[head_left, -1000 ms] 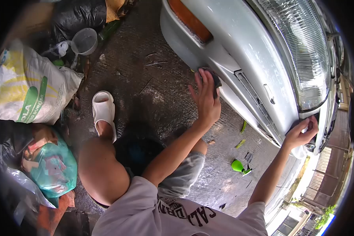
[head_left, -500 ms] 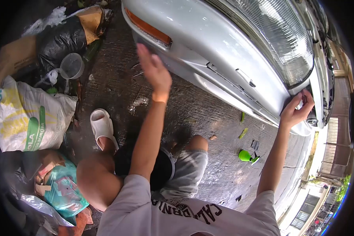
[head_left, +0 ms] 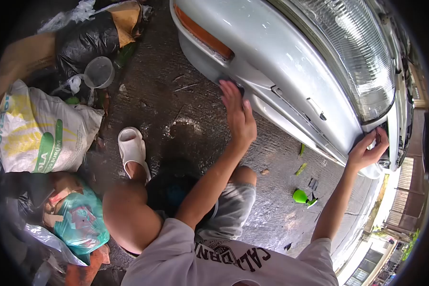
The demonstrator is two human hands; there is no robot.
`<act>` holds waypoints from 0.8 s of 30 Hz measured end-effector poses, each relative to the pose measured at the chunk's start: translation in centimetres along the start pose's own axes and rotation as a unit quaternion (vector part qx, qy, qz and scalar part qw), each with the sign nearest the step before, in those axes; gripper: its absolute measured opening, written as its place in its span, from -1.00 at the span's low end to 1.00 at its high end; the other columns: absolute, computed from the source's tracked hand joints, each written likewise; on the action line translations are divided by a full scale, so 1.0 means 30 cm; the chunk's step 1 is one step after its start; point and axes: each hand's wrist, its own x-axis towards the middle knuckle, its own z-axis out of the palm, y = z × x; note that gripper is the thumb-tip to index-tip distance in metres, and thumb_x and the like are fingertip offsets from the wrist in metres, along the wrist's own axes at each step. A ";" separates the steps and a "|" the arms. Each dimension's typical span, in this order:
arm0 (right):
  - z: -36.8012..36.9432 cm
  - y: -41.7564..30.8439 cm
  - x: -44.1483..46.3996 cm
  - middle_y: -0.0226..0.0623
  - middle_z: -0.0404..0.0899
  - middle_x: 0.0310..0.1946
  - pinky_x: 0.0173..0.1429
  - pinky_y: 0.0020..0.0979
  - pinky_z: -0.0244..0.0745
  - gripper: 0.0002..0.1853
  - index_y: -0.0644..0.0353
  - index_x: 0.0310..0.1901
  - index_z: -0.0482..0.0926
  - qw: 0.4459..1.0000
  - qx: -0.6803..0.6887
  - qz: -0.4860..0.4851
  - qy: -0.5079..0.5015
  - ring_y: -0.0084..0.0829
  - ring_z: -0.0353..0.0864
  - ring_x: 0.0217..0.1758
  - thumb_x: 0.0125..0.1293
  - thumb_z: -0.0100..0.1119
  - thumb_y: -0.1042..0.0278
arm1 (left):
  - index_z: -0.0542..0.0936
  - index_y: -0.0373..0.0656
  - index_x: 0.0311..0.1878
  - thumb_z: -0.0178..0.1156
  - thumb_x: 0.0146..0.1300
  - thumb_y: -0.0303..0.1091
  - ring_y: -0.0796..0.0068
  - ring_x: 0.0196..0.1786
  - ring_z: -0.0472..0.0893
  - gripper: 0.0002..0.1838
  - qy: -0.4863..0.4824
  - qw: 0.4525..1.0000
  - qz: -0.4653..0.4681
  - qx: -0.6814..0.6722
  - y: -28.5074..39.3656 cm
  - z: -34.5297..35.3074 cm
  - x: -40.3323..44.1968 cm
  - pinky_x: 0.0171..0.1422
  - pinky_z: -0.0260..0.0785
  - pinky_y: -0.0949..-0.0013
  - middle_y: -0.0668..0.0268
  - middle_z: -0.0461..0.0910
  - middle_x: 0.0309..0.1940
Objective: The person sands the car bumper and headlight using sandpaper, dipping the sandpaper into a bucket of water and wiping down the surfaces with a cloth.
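Observation:
Against the lower edge of the silver car bumper, my left hand presses a small dark pad. Its fingers are extended and slightly blurred, and they hide most of the pad. My right hand has its fingers curled on the bumper's corner, just below the headlight. An orange lamp sits in the bumper, up and to the left of my left hand. Between my knees is a dark bucket, partly hidden by my left arm.
Bags of rubbish lie along the left side: a white sack, a green bag and a black bag, with a clear plastic tub. A green spray bottle lies on the wet ground below the bumper.
My left hand swung left along the bumper, then came back right to its lower edge. My right hand has stayed at the bumper's corner. The camera view has shifted.

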 end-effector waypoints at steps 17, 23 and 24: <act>-0.001 0.009 0.005 -0.22 0.60 -0.14 -0.10 -0.35 0.46 -0.85 0.30 -0.06 0.53 1.000 0.010 -0.017 -0.003 -0.34 0.58 -0.15 0.38 0.12 0.51 | -0.03 -0.26 0.56 -0.56 0.56 0.07 -0.03 0.62 -0.21 -0.29 -0.077 0.995 0.033 0.053 -0.013 0.074 -0.171 0.60 -0.47 -0.28 -0.05 -0.24 0.59; -0.019 0.014 -0.003 -0.18 0.59 -0.10 0.03 -0.38 0.44 -0.83 0.33 -0.01 0.52 1.000 0.008 -0.016 -0.013 -0.36 0.55 -0.11 0.42 0.10 0.48 | -0.08 -0.30 0.56 -0.44 0.54 0.17 0.00 0.63 -0.20 -0.21 0.071 0.997 0.000 -0.042 -0.035 -0.009 0.112 0.63 -0.44 -0.13 -0.05 -0.20 0.59; -0.002 -0.001 0.003 -0.17 0.59 -0.11 0.02 -0.37 0.45 -0.83 0.32 -0.02 0.52 1.000 -0.002 -0.018 -0.006 -0.36 0.55 -0.12 0.42 0.10 0.48 | -0.09 -0.32 0.56 -0.43 0.53 0.19 0.00 0.63 -0.20 -0.19 0.066 0.997 0.001 -0.049 -0.023 -0.027 0.130 0.63 -0.44 -0.13 -0.06 -0.20 0.59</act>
